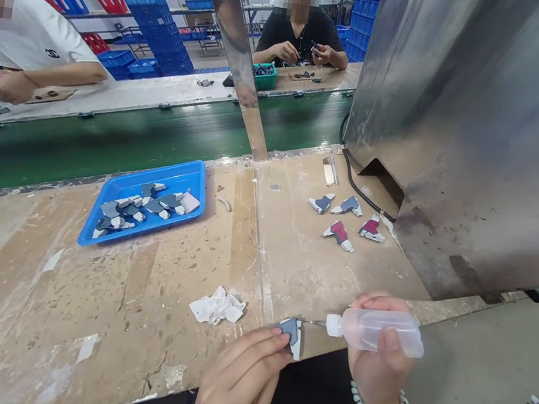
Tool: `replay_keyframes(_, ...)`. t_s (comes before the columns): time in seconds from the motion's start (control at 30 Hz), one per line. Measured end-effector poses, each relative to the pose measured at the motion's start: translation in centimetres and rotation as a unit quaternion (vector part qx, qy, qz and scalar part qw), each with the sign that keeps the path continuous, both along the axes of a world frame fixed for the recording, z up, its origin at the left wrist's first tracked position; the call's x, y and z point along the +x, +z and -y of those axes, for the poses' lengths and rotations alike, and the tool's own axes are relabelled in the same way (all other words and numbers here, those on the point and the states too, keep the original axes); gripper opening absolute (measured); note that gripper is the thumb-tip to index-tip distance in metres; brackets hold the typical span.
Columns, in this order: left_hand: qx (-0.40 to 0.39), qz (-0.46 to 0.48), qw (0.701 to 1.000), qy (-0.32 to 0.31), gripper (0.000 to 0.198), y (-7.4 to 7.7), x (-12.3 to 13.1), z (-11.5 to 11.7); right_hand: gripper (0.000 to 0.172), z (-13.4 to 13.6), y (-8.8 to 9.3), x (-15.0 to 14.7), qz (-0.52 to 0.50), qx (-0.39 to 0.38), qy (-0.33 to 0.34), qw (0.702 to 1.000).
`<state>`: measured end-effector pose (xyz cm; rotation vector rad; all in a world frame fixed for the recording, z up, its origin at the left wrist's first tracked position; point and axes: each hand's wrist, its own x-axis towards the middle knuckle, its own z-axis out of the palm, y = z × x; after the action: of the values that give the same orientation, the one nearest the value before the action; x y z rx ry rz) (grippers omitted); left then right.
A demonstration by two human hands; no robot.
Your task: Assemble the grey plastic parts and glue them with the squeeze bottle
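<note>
My left hand (239, 378) pinches a small grey and white plastic piece (291, 334) at the near edge of the worn wooden bench (145, 298). My right hand (377, 364) grips a clear squeeze bottle (374, 329) lying sideways, its thin metal needle tip touching the piece. A bead bracelet circles my right wrist.
A blue tray (187, 180) with several grey pieces lies mid-left. Two grey and two red pieces (340, 232) rest near a big metal housing (481, 125) on the right. A crumpled white tissue (217, 306) sits close by. Two other people work beyond a green conveyor belt (108, 139).
</note>
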<state>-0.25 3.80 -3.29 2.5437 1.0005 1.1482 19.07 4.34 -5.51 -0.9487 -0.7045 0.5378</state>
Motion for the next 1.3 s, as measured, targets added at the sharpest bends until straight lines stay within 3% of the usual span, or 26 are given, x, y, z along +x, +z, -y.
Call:
replay_keyframes(0.1,-0.010,-0.026,0.999,0.020,0.021,1.0,0.5,-0.6,0.023,0.0,0.0,0.0,-0.004,-0.001,0.000,1.000)
replay_keyframes(0.33,0.038,-0.142,0.988,-0.039,0.016,3.1,0.5,-2.5,0.021,0.0,-0.2,0.1,-0.007,-0.015,0.022,1.000)
replay_keyframes(0.53,0.099,-0.188,0.976,-0.048,0.015,3.3,0.7,-2.5,0.022,0.2,-0.1,0.1,-0.012,-0.037,0.034,0.999)
replay_keyframes(0.7,0.135,-0.142,0.980,-0.031,0.010,2.5,1.0,-2.4,0.022,0.2,-0.1,0.2,-0.018,-0.049,0.045,0.998)
replay_keyframes(1.0,0.037,-0.048,0.998,-0.019,0.011,1.3,1.1,-2.6,0.020,0.1,0.4,0.1,-0.014,-0.071,0.059,0.996)
replay_keyframes(1.3,-0.044,-0.002,0.999,-0.001,0.013,1.6,1.3,-3.0,0.013,0.1,0.8,-0.1,0.077,-0.021,0.048,0.996)
